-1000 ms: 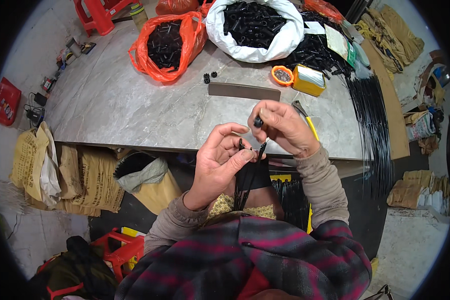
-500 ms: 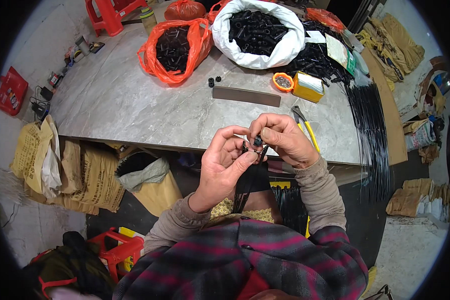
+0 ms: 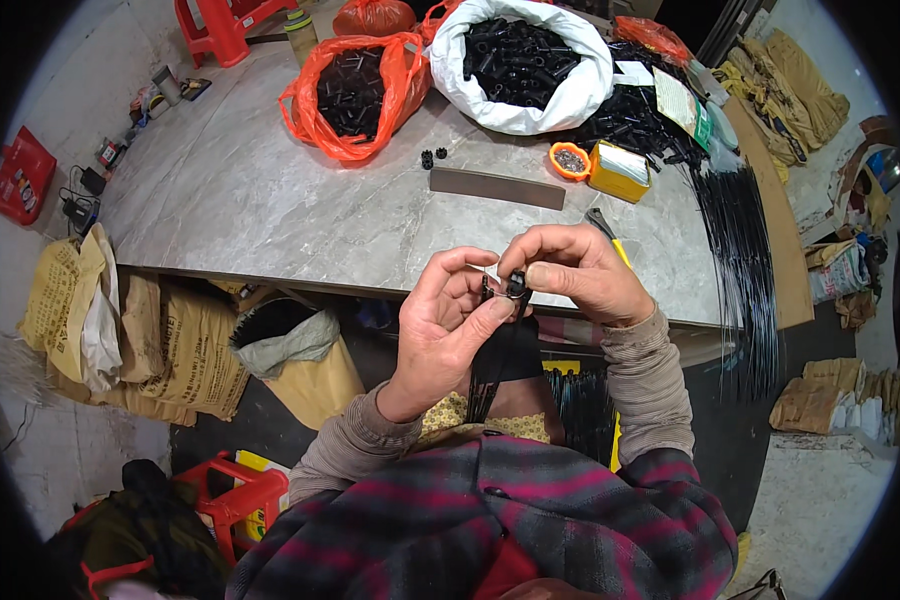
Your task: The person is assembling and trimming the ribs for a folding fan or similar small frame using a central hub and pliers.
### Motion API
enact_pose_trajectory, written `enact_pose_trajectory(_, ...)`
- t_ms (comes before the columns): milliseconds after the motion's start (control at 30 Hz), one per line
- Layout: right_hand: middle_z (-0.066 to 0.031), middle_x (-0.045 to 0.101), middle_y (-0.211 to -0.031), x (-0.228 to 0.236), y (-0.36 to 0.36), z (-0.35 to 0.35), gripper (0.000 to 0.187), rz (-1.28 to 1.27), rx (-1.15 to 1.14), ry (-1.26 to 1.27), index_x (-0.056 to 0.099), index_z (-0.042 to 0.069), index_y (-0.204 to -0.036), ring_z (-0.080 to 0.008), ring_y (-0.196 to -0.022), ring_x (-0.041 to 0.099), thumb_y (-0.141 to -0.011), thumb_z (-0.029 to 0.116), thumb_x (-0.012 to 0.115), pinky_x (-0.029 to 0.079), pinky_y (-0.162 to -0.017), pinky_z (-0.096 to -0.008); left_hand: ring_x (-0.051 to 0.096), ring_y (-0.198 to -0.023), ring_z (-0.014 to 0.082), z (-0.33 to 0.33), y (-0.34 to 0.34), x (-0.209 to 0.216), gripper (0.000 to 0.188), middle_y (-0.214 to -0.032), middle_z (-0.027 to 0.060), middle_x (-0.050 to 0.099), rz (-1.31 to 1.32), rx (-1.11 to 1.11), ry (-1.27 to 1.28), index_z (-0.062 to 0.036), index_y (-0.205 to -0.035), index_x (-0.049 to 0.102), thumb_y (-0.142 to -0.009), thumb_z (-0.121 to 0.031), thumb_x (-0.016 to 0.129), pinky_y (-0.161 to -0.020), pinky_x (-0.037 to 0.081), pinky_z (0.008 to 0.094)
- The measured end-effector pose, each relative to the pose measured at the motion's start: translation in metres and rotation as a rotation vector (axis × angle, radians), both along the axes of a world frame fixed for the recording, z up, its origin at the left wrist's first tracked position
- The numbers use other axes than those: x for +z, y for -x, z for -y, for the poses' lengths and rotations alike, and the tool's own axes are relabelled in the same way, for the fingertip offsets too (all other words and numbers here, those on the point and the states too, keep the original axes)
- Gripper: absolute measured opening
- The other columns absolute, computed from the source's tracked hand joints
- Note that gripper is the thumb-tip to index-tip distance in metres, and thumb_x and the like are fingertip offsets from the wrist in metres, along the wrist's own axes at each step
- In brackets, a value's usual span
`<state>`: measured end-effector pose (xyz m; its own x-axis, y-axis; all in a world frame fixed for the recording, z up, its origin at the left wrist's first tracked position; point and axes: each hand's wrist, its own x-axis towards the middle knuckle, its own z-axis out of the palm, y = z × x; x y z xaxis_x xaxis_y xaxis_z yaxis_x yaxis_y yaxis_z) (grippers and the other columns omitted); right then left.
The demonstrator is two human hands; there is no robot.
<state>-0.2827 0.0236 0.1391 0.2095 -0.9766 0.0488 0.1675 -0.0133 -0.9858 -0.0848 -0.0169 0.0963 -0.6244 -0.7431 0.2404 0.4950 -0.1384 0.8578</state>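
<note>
My left hand (image 3: 442,325) is closed, thumb against fingers, on a bundle of thin black strands (image 3: 488,375) that hangs down toward my lap. Close beside it, the thumb and forefinger of my right hand (image 3: 582,275) pinch a small black plastic piece (image 3: 516,284). The two hands nearly meet just off the table's front edge, and the piece is at the upper end of the strands. Whether a strand runs into it is too small to tell. Behind my right hand lie yellow-handled pliers (image 3: 600,222), partly hidden by it.
On the grey table (image 3: 260,220) are a flat brown bar (image 3: 497,188), an orange dish (image 3: 569,160) of small bits and a yellow box (image 3: 618,178). A red bag (image 3: 400,85) and a white sack (image 3: 450,70) hold black tubes. Long black strands (image 3: 738,260) overhang the right edge.
My right hand has shifted slightly right and turned, covering more of the pliers. The black piece sits at a different angle in its fingertips. My left hand stays almost still.
</note>
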Motion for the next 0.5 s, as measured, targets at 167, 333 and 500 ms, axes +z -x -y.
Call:
enact_pose_trajectory(167, -0.0087, 0.068, -0.102, 0.0088, 0.0001, -0.0041, 0.022, -0.022, 0.016, -0.022, 0.067, -0.005, -0.106, -0.0144, -0.094, 0.064, -0.089, 0.01, 0.069, 0.053, -0.084, -0.0289, 0.063, -0.098, 0.0137, -0.0009, -0.0003, 0.0015, 0.041, -0.105, 0.0088, 0.062, -0.001, -0.001, 0.02, 0.0014, -0.131, 0.044, -0.095, 0.002, 0.063, -0.087, 0.052, 0.0265)
enact_pose_trajectory(333, -0.0108, 0.066, -0.105, 0.0056, -0.0009, -0.0038, 0.02, -0.008, 0.008, 0.012, 0.067, -0.005, -0.104, -0.016, -0.096, 0.064, -0.087, 0.006, 0.07, 0.053, -0.083, -0.0293, 0.063, -0.098, 0.0137, -0.0018, 0.0001, 0.0015, 0.042, -0.106, 0.0089, 0.061, -0.005, -0.002, -0.001, 0.0012, -0.132, 0.044, -0.095, 0.002, 0.063, -0.088, 0.052, 0.0268)
enact_pose_trajectory(500, -0.0122, 0.066, -0.105, 0.0101, -0.0017, -0.0064, 0.02, -0.037, 0.004, 0.09, 0.067, -0.005, -0.105, -0.0173, -0.096, 0.063, -0.087, 0.004, 0.07, 0.053, -0.083, -0.0296, 0.062, -0.098, 0.0133, -0.0008, -0.0009, -0.0019, 0.042, -0.107, 0.009, 0.061, -0.002, -0.009, 0.002, 0.0015, -0.132, 0.044, -0.095, 0.003, 0.063, -0.089, 0.051, 0.0265)
